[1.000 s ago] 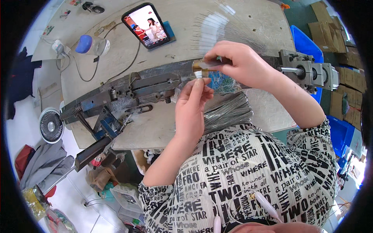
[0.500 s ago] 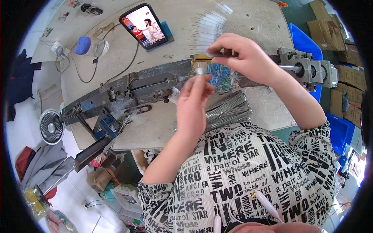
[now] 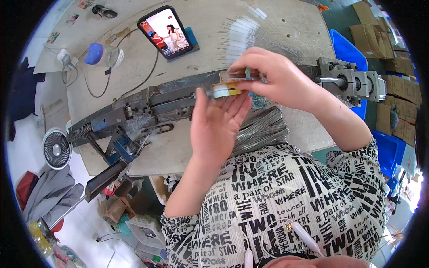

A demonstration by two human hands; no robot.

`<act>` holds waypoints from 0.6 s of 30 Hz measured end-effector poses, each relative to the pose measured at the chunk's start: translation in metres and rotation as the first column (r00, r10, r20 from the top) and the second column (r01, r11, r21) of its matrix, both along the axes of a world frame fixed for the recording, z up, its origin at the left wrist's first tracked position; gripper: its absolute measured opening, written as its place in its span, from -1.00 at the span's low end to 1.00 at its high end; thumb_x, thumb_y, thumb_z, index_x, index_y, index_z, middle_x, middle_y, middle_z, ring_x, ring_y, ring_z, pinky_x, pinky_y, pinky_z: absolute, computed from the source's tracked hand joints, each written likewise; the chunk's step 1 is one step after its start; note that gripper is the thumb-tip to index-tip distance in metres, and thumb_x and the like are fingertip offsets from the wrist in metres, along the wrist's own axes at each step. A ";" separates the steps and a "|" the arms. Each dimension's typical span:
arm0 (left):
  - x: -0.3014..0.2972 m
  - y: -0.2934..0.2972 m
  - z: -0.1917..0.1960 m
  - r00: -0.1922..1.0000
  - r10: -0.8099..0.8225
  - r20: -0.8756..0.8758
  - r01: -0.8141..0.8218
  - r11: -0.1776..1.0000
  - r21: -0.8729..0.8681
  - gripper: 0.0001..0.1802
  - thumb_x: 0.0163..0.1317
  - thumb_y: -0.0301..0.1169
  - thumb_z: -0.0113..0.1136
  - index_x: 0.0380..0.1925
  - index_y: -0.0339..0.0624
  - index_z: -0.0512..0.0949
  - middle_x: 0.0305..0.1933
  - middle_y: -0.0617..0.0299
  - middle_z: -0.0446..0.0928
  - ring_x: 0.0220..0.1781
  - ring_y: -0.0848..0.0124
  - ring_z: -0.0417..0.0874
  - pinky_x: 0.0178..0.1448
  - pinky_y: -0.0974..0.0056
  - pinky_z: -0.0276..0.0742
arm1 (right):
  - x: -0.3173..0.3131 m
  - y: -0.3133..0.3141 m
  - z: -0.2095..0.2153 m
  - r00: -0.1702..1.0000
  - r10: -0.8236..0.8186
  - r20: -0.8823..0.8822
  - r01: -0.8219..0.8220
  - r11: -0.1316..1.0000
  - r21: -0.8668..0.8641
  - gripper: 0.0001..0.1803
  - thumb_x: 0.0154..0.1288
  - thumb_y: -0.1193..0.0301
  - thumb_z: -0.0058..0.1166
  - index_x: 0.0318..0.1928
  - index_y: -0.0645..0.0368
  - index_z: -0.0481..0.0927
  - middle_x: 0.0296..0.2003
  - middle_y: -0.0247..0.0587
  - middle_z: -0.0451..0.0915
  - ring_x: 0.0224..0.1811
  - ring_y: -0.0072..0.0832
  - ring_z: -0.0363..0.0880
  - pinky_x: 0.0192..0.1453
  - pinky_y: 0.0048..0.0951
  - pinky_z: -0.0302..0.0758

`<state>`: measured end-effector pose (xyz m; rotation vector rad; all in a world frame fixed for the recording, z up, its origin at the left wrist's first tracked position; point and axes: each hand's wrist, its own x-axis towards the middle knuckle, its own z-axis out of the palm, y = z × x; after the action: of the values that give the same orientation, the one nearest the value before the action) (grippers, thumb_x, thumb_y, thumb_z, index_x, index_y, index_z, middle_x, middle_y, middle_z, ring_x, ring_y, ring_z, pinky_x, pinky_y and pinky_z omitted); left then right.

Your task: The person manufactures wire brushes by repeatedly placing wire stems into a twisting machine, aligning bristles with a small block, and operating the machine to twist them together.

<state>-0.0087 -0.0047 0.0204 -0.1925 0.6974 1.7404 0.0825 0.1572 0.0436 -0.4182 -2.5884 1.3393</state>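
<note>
Over the middle of the bench machine (image 3: 170, 100), my right hand (image 3: 277, 82) is closed with thumb and fingers around a small yellow-and-silver piece (image 3: 227, 89); its exact kind cannot be made out. My left hand (image 3: 216, 127) is just below it, palm up with the thumb apart and fingers stretched out. The yellow piece lies above its palm; whether they touch is unclear. A thick bundle of thin metal wires (image 3: 263, 131) rests on the bench beside my left hand. Beyond my right hand, more thin wires (image 3: 241, 40) are fanned out on the bench top.
A phone (image 3: 165, 33) with a lit screen leans on a blue stand at the back. Left of it is a jar with a blue lid (image 3: 94, 53), near a cable. A metal shaft mount (image 3: 348, 80) stands at right, blue crates (image 3: 353, 51) behind. A fan (image 3: 57, 148) is far left.
My left hand has opened from a pinch and turned palm up. My right hand has moved slightly toward me and left, and the yellow-and-silver piece now shows at its fingertips.
</note>
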 end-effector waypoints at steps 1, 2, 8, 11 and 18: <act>-0.003 -0.002 -0.001 1.000 0.006 0.010 -0.006 1.000 0.027 -0.22 0.41 0.12 -0.20 0.22 -0.48 0.22 0.23 -0.11 0.34 0.36 0.16 0.32 0.46 0.09 0.21 | 0.004 0.002 -0.001 1.000 -0.004 0.003 0.004 1.000 0.003 -0.79 0.19 0.57 0.12 -0.13 0.28 0.57 -0.21 -0.17 0.55 -0.23 -0.25 0.55 -0.17 -0.42 0.48; -0.004 -0.002 -0.002 1.000 0.012 0.023 -0.014 0.998 0.054 -0.21 0.41 0.12 -0.20 0.25 -0.48 0.19 0.26 -0.12 0.33 0.37 0.15 0.31 0.47 0.09 0.21 | 0.010 0.005 0.000 0.999 -0.045 -0.023 0.047 0.992 0.115 -0.76 0.16 0.54 0.12 -0.12 0.24 0.58 -0.21 -0.16 0.55 -0.18 -0.21 0.55 -0.09 -0.34 0.48; 0.001 -0.004 -0.004 0.998 0.030 0.053 -0.034 0.997 0.069 -0.21 0.42 0.15 -0.27 0.28 -0.40 0.20 0.31 -0.07 0.30 0.38 0.19 0.31 0.47 0.11 0.19 | 0.022 -0.020 0.006 0.976 0.069 -0.205 0.041 0.872 0.488 -0.76 0.01 0.47 0.12 -0.22 0.04 0.61 -0.25 -0.34 0.54 -0.09 -0.38 0.50 0.05 -0.24 0.33; 0.000 -0.003 -0.004 0.999 0.015 0.031 -0.018 0.995 0.094 -0.25 0.43 0.14 -0.31 0.29 -0.33 0.22 0.32 0.00 0.30 0.37 0.22 0.32 0.45 0.12 0.20 | 0.019 -0.016 0.000 0.990 0.073 -0.120 0.029 0.732 0.681 -0.74 -0.05 0.39 0.16 -0.24 -0.10 0.63 -0.34 -0.52 0.51 -0.23 -0.51 0.46 0.02 -0.28 0.24; 0.000 -0.002 -0.004 1.000 0.006 -0.026 -0.004 0.998 0.056 -0.26 0.44 0.13 -0.32 0.27 -0.32 0.24 0.33 0.00 0.30 0.35 0.23 0.33 0.46 0.12 0.18 | 0.030 0.000 0.001 0.989 0.044 -0.144 0.072 0.699 0.712 -0.82 -0.05 0.38 0.15 -0.33 -0.10 0.63 -0.42 -0.58 0.46 -0.28 -0.55 0.44 0.02 -0.29 0.21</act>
<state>-0.0083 -0.0063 0.0160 -0.1331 0.6669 1.7677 0.1127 0.1576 0.0449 -0.1783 -2.6929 0.2388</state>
